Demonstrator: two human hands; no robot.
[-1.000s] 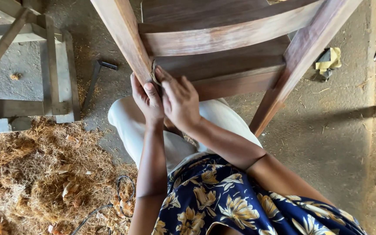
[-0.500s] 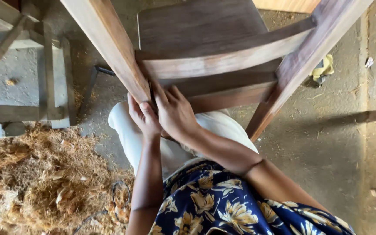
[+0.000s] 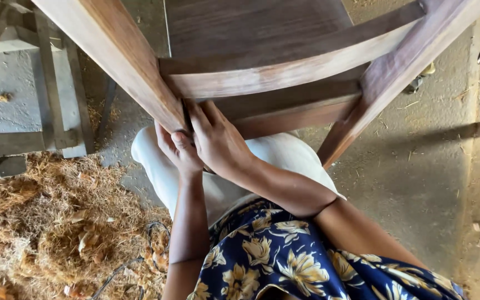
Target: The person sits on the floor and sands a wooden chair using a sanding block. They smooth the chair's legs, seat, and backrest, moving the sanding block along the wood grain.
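A brown wooden chair stands close in front of me, with its left leg (image 3: 118,61) slanting down to my hands. A curved rail (image 3: 284,69) joins that leg to the right leg (image 3: 384,78). My left hand (image 3: 176,149) curls around the lower end of the left leg. My right hand (image 3: 215,139) presses its fingers into the corner where the leg meets the rail. The tan sanding sheet seen a second ago is hidden under those fingers. Both hands touch each other.
A heap of straw-coloured wood shavings (image 3: 40,222) lies at lower left, with a black cable (image 3: 140,261) on it. A grey wooden frame (image 3: 51,83) stands at upper left. My knee in white trousers (image 3: 162,172) is under the chair. Bare dusty floor (image 3: 418,183) lies to the right.
Both hands have slid down the left leg toward me, and the chair now sits nearer and larger in view. The tan sheet between the fingers has gone out of sight.
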